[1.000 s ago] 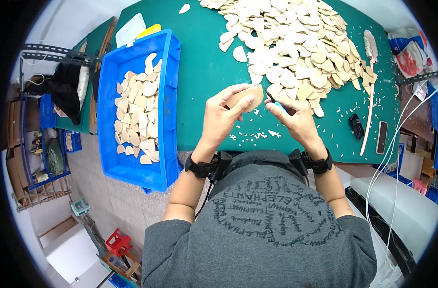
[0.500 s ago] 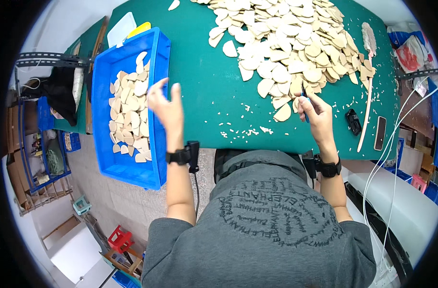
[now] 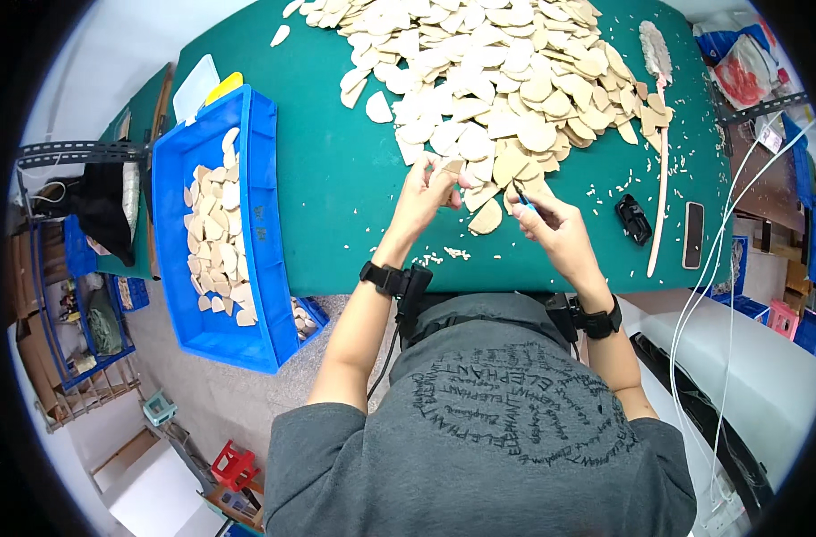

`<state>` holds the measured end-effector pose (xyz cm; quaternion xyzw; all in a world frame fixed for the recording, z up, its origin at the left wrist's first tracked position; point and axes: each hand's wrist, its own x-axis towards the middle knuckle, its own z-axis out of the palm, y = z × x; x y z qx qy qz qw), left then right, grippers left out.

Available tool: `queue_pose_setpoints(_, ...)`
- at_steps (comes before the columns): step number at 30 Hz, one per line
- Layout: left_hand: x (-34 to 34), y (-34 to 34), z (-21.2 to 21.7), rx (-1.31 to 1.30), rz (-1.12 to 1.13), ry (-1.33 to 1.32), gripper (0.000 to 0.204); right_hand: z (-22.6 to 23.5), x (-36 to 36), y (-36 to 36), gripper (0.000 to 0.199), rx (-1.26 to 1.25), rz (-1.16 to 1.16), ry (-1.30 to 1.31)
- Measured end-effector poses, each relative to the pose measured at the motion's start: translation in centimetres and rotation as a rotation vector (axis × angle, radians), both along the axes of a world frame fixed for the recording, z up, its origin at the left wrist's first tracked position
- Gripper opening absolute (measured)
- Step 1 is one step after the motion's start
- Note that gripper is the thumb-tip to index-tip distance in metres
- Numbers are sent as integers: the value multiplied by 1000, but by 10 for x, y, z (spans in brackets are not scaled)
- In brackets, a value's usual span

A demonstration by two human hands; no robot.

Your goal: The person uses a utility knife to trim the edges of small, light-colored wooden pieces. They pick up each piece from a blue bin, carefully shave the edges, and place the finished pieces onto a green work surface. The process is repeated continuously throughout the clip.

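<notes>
My left hand [image 3: 426,197] is at the near edge of a big heap of flat beige half-round pieces [image 3: 524,89]. Its fingers are pinched on one small beige piece [image 3: 453,167]. Close by on the right, my right hand [image 3: 555,234] is closed around a slim blue tool with a dark tip [image 3: 525,202]; its exact kind is mostly hidden by the fingers. The tool's tip points at the pieces between both hands. A single rounded piece [image 3: 487,217] lies just below the tip, at the heap's near edge.
A blue plastic crate [image 3: 263,206] with many beige pieces stands at the left, above another container of pieces [image 3: 307,320]. White scraps [image 3: 457,254] litter the green table [image 3: 336,161]. At the right are a black object [image 3: 634,219], a long-handled brush [image 3: 661,170], a phone [image 3: 693,234] and hanging white cables [image 3: 694,313].
My left hand has moved right from the crate's edge to the heap and now pinches a piece. The right hand, still with the tool, has shifted slightly left and down. The whole view has shifted.
</notes>
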<state>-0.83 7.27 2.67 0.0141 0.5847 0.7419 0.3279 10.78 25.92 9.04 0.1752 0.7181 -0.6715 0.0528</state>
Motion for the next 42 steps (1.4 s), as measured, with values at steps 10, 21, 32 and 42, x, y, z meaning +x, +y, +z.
queue_pose_setpoints(10,25,-38,86,-62,70,380,20,24,-32,-39,32,-79,175,47)
queue_pose_setpoints(21,17,-86,87,-213,100,688,16,35,-46,-80,35,97,237,102)
queue_pose_setpoints(32,7,-119,89,-227,79,678,14,35,-53,-111,36,237,233,114)
queue_pose_setpoints(42,-8,-172,94,-195,231,465,23,25,-51,-127,26,-106,16,100)
